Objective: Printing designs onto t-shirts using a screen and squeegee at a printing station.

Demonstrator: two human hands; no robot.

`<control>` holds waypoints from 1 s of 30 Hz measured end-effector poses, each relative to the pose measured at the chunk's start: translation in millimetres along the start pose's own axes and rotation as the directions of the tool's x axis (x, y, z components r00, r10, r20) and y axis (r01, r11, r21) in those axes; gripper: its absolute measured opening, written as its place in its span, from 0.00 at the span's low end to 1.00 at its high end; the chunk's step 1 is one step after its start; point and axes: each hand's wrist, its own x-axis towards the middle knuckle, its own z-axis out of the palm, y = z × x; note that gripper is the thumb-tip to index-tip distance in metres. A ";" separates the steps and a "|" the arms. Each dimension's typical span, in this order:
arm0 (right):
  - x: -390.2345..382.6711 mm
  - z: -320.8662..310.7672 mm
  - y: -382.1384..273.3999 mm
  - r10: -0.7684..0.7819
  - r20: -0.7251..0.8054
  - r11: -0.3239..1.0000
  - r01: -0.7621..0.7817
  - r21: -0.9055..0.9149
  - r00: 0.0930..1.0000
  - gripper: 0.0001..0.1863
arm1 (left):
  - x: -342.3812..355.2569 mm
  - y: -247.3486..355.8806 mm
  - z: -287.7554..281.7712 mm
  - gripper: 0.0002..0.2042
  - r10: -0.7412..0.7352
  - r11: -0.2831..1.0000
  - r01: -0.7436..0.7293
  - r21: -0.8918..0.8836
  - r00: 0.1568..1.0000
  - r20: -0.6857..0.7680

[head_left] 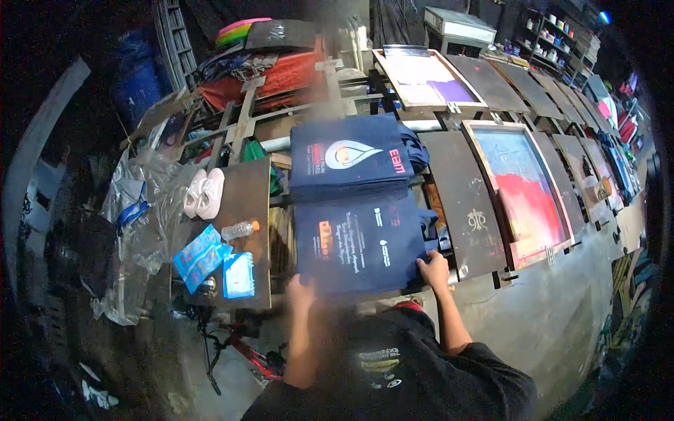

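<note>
A navy tote bag (358, 245) with small white, orange and red printing lies flat in front of me, its handles (427, 224) at the right side. My right hand (434, 271) is closed on its near right corner, thumb on top. At the near left corner is my left hand (300, 293), whose fingers are too blurred to read. Just beyond the bag rises a neat stack of navy tote bags (351, 158); the top one carries a white drop-shaped print with red lettering. More handles (414, 149) hang out on that stack's right.
To the left, a dark board (246, 189) bears pale shoes (203, 193), a bottle (240, 230), a blue packet (202, 259) and a blue-white pad (239, 275). Printing screens (516, 193) and dark boards (467, 203) line the right. Below left stands a red bicycle (256, 358).
</note>
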 end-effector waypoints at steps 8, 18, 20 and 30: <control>6.9 6.1 8.4 0.027 0.083 0.989 -0.014 -0.150 0.996 0.21 | -4.9 -10.3 -3.4 0.15 0.063 0.962 -0.048 0.269 0.997 -0.048; 6.0 7.1 8.9 0.028 0.076 0.980 -0.013 -0.197 0.997 0.20 | -17.0 71.3 -3.2 0.33 0.151 0.790 0.013 0.613 0.965 -0.216; 5.6 7.0 7.2 0.042 0.069 0.984 -0.030 -0.178 0.997 0.21 | -12.3 80.5 7.7 0.34 0.223 0.821 -0.097 0.562 0.961 -0.160; 8.8 -4.7 6.5 0.100 0.166 0.987 -0.076 -0.145 0.981 0.24 | -34.5 99.5 129.4 0.36 0.542 0.551 -0.727 0.411 0.686 0.486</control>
